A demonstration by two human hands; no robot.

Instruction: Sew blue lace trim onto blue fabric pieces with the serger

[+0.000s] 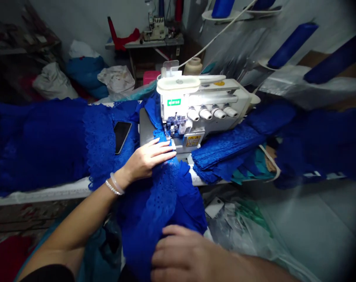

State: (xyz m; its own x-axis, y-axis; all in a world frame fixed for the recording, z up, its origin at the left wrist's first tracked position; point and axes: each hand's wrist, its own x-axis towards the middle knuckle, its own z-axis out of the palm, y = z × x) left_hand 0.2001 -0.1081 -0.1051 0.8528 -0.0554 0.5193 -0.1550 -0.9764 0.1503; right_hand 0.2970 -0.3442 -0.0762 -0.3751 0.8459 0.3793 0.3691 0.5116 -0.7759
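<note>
Blurred at the bottom edge, the right hand point(180, 256) lies on the blue eyelet fabric point(163, 199), fingers bent over the cloth; whether they pinch it I cannot tell, and the wrist is cut off by the frame. Further up, the left hand point(148, 158) rests flat on the same fabric, fingers straight and close together, tips just beside the presser foot of the overlock machine point(195, 105); the needle area is too small to read. The fabric runs from under the foot down over the table edge point(48, 192) toward the lap; its lower end is hidden. A phone point(122, 135) lies on the blue pile point(39, 145) at left; folded blue pieces point(231, 150) sit right of the machine; the thread cones point(292, 45) are smeared.
</note>
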